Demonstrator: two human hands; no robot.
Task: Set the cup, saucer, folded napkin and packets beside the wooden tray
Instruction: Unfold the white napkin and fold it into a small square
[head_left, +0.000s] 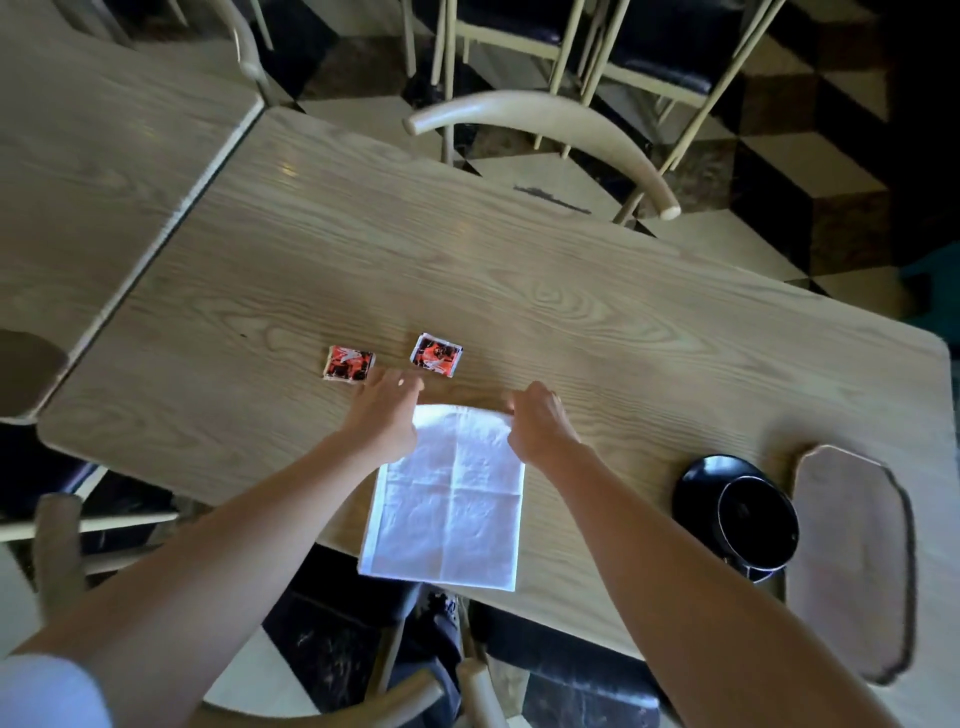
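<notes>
A white napkin (452, 499) lies spread on the wooden table (571, 312), its near end hanging over the front edge. My left hand (387, 415) pinches its far left corner and my right hand (540, 421) pinches its far right corner. Two red and black packets (349, 363) (436, 355) lie side by side just beyond my hands. A black cup (758, 522) sits on a black saucer (701, 483) at the right, next to the wooden tray (852, 561).
A second table (93, 156) abuts on the left. Chairs (545, 124) stand behind the table, and a chair back (57, 551) rises at the near left. Checkered floor shows beyond.
</notes>
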